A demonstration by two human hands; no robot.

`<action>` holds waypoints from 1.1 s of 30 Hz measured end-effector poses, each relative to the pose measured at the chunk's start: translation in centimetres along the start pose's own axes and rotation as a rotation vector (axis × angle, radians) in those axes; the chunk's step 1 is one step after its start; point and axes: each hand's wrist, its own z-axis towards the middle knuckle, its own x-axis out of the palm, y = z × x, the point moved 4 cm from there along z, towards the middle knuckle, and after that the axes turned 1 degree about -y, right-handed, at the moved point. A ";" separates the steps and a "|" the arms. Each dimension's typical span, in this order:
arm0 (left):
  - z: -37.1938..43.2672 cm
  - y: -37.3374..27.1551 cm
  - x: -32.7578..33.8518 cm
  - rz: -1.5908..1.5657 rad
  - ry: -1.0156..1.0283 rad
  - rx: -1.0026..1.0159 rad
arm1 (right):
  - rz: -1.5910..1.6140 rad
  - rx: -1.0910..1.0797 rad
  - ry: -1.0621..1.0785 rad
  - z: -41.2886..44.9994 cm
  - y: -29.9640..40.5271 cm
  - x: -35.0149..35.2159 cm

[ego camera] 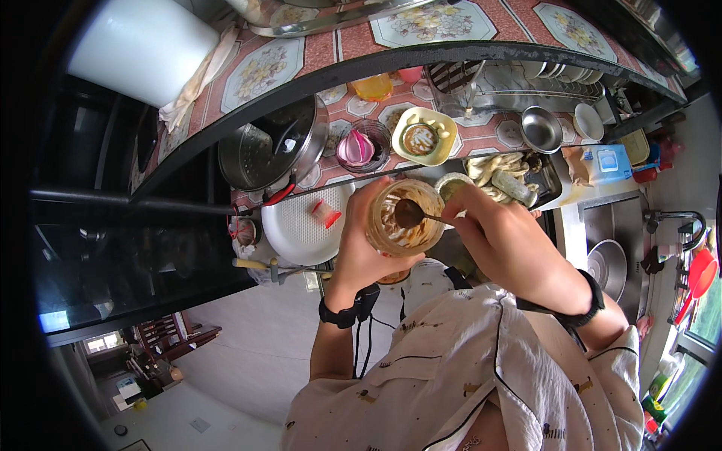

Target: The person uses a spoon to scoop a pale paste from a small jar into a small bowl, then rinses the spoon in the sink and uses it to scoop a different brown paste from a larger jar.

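My left hand [358,248] is wrapped around a clear jar [431,239], whose inner wall is smeared with brown paste. A metal spoon [409,214] is pinched in my right hand [502,242], its bowl at the jar's mouth. How deep it reaches is unclear. Beyond the jar, a pale yellow square dish [448,147] holds garlic cloves [443,131] and a small round dish of brown and white sauce [420,140]. Cut red onion [356,149] lies in a dark bowl [385,144] beside it. Partly behind my right hand is a pale round bowl [448,183].
A metal tray [555,180] holds pale elongated food and a grey-green cylinder. To the left are a large pot [271,146] and a white tray [282,225] bearing a red-and-clear packet [326,214]. A black-edged shelf [361,65] overhangs the counter. At right is a sink [632,225].
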 end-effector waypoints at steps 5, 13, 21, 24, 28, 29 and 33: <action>0.1 -0.5 0.8 0.035 -0.069 -0.002 | 0.066 0.011 -0.170 1.8 -1.0 2.5; 0.2 -0.3 0.3 0.000 -0.056 -0.003 | -0.122 -0.303 -0.047 1.1 1.2 0.6; 0.5 -0.5 0.6 -0.039 -0.033 -0.021 | -0.245 -0.584 -0.095 1.4 2.6 1.7; -0.1 0.6 0.0 -0.211 -0.062 -0.010 | -0.171 -0.504 0.069 0.8 2.2 0.6; 0.0 0.4 0.2 -0.149 -0.058 0.052 | -0.338 -0.443 -0.150 1.2 2.6 -0.1; 0.1 0.2 0.2 -0.151 -0.055 0.054 | -0.340 -0.440 -0.153 1.3 2.7 0.2; 0.6 -0.9 0.6 0.000 -0.049 0.171 | -0.306 -0.568 -0.063 0.9 3.3 0.7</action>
